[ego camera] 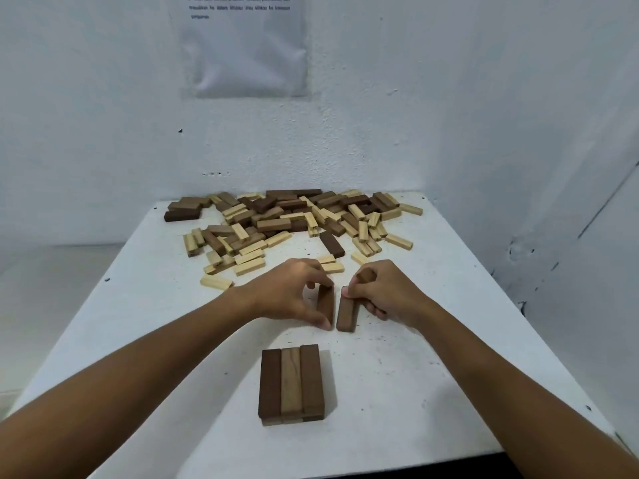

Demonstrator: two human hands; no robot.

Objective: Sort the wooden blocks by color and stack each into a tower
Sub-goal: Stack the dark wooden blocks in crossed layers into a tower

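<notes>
Both hands work at the middle of the white surface (432,392). The left hand (290,292) pinches a brown block (326,305) between thumb and curled fingers. The right hand (383,292) grips a second brown block (346,314) just beside it. A started brown stack (292,385) sits nearer; the mixed pile (287,219) lies beyond.

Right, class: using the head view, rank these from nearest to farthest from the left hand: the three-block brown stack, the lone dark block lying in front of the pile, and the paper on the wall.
From the left hand:
1. Lone dark block, just beyond the hand, slightly right.
2. Three-block brown stack, toward the person, at the table's near centre.
3. Paper, high on the back wall.
</notes>
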